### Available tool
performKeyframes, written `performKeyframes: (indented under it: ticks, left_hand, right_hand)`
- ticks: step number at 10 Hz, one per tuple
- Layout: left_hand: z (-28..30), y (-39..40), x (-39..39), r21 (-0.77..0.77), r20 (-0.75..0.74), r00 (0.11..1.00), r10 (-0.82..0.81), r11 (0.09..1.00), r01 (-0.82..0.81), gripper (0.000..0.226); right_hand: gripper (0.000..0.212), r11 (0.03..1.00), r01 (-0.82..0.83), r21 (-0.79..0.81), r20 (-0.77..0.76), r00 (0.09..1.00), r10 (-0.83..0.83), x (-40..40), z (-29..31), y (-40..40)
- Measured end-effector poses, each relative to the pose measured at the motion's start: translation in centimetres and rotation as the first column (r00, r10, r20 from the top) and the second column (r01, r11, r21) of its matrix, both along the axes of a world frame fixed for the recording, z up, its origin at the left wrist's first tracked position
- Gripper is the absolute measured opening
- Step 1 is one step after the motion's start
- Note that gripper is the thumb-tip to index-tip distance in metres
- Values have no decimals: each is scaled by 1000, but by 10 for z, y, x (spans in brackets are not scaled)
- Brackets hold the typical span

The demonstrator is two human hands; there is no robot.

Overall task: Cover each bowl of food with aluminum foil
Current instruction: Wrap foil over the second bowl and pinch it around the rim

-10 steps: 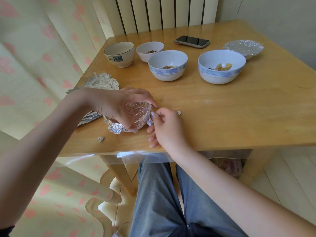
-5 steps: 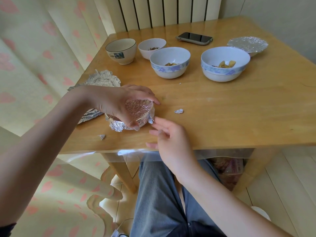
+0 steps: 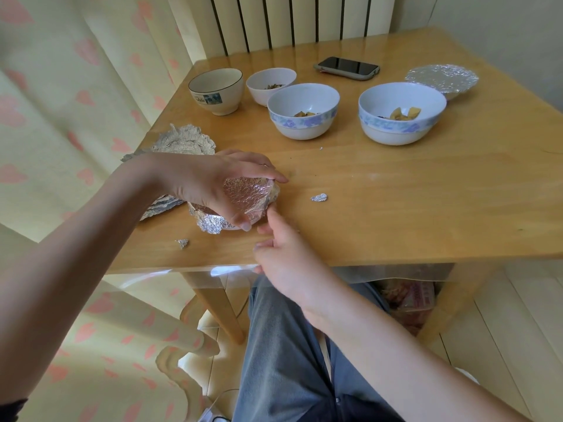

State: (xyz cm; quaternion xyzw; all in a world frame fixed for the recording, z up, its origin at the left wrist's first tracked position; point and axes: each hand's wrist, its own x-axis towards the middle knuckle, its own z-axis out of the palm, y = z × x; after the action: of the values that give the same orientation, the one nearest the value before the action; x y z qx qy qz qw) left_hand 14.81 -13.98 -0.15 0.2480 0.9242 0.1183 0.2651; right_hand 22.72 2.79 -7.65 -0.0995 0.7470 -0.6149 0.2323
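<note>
A small bowl wrapped in aluminum foil (image 3: 248, 196) stands near the table's front left edge. My left hand (image 3: 213, 184) reaches over it from the left, its thumb and fingers curled round the foil-covered rim. My right hand (image 3: 283, 254) lies just below and to the right of the bowl with its fingers stretched out, the index fingertip touching the foil at the bowl's right side. Further back stand open bowls: a beige one (image 3: 217, 91), a small white one (image 3: 271, 83) and two blue-banded ones (image 3: 304, 112) (image 3: 402, 114) with food. A foil-covered bowl (image 3: 441, 80) sits at the back right.
Crumpled foil sheets (image 3: 182, 141) lie left of the wrapped bowl, partly under my left arm. Small foil scraps (image 3: 319, 197) (image 3: 182, 242) lie on the wooden table (image 3: 426, 208). A phone (image 3: 347, 68) rests at the back. A radiator and a curtain stand behind and to the left.
My right hand drew back from the bowl toward the table's edge, leaving a foil scrap on the table, and its fingertips now touch the foil again. My left hand has kept its hold.
</note>
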Motion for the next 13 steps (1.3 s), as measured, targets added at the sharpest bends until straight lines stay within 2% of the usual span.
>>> performKeyframes:
  ticks: [1,2,3,4,5,6,7,8,9,10,11,12,13]
  left_hand:
    - [1,1,-1,-33,-23,1000,-9,999,8,86]
    - [1,1,-1,-40,-15,1000,0,999,-1,86]
    - [0,0,-1,-27,-14,1000,3,1000,-3,86]
    - [0,0,-2,-39,-5,1000,18,999,-18,88]
    - [0,0,-3,-43,2,1000,19,999,-19,88]
    - [0,0,-2,-37,4,1000,28,999,-28,88]
    - [0,0,-1,-33,11,999,47,998,-47,90]
    - [1,0,0,-33,15,998,53,998,-53,91]
    - [-1,0,-1,-50,-38,996,83,995,-84,114]
    - [-3,-1,-1,-62,-60,993,102,993,-105,126]
    - [-3,0,-2,-78,-59,993,101,991,-105,129]
    - [-1,2,-1,-69,-35,997,75,995,-77,111]
    - [2,4,0,-66,1,999,40,997,-40,83]
  right_hand:
    - [69,996,72,-47,40,997,-70,-4,1,11]
    - [72,997,65,-31,-38,997,-66,-6,4,10]
    - [70,993,58,-106,27,998,-55,-5,9,8]
    - [65,951,102,-291,196,980,-45,-8,11,13]
    - [64,911,136,-390,301,953,-13,-11,12,22]
    - [74,938,129,-322,247,968,-48,-10,11,27]
    - [81,950,81,-302,230,973,-9,-8,9,24]
    - [87,936,58,-347,267,963,40,-5,10,17]
    - [105,914,39,-403,282,956,84,2,13,3]
    - [130,915,56,-400,301,951,73,3,10,-10]
    - [135,906,74,-418,319,945,70,3,13,-12]
    - [107,917,57,-394,339,937,87,5,21,8]
    - [87,912,128,-390,327,945,8,-4,16,19]
